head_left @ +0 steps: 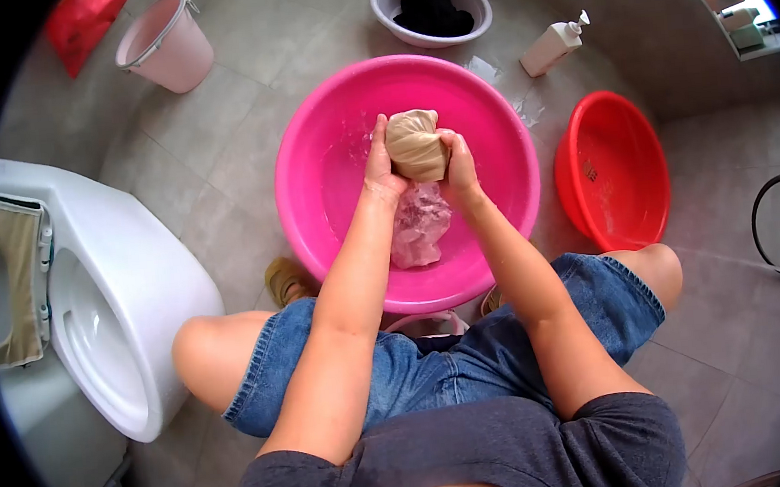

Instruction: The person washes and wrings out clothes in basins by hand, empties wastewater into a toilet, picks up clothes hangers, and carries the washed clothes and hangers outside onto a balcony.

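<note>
A wet beige cloth [417,144], bundled into a twisted ball, is held between my two hands over the large pink basin [325,240]. My left hand [382,165] presses along its left side with the fingers pointing up and away from me. On the opposite side, my right hand [459,159] grips the edge of the bundle with its thumb and fingers. Below the cloth, a pale, glossy, wrinkled patch [421,227] lies in the basin.
A red basin [612,168] stands to the right, near a white pump bottle [554,47]. Farther back are a lilac basin [389,16] holding a black garment [432,8], and a pink bucket [167,50]. The white toilet [151,264] is close on my left.
</note>
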`<control>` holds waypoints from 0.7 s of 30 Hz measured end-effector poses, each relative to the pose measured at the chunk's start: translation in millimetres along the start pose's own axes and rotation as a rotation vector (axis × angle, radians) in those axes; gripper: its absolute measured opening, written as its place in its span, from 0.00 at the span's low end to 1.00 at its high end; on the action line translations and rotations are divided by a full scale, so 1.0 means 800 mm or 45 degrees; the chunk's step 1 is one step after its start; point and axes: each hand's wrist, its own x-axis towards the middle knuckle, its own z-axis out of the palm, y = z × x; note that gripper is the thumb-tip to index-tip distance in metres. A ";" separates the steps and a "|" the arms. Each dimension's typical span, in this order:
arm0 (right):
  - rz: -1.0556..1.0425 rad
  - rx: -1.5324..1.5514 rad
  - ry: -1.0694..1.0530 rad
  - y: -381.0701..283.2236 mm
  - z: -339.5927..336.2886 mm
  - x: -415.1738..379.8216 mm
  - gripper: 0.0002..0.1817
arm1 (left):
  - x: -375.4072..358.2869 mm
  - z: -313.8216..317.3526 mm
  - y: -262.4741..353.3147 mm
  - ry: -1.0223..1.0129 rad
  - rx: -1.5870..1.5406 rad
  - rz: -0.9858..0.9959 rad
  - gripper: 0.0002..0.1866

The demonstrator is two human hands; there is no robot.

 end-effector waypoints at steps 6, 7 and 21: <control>-0.055 -0.473 0.160 0.035 -0.013 -0.004 0.30 | 0.002 0.004 -0.029 0.107 0.294 0.473 0.07; -0.014 -0.206 0.024 0.023 -0.004 -0.016 0.34 | 0.001 0.009 -0.031 0.081 0.382 0.521 0.05; -0.238 0.182 0.108 -0.003 0.005 -0.020 0.15 | -0.008 0.052 -0.051 0.500 1.696 1.081 0.26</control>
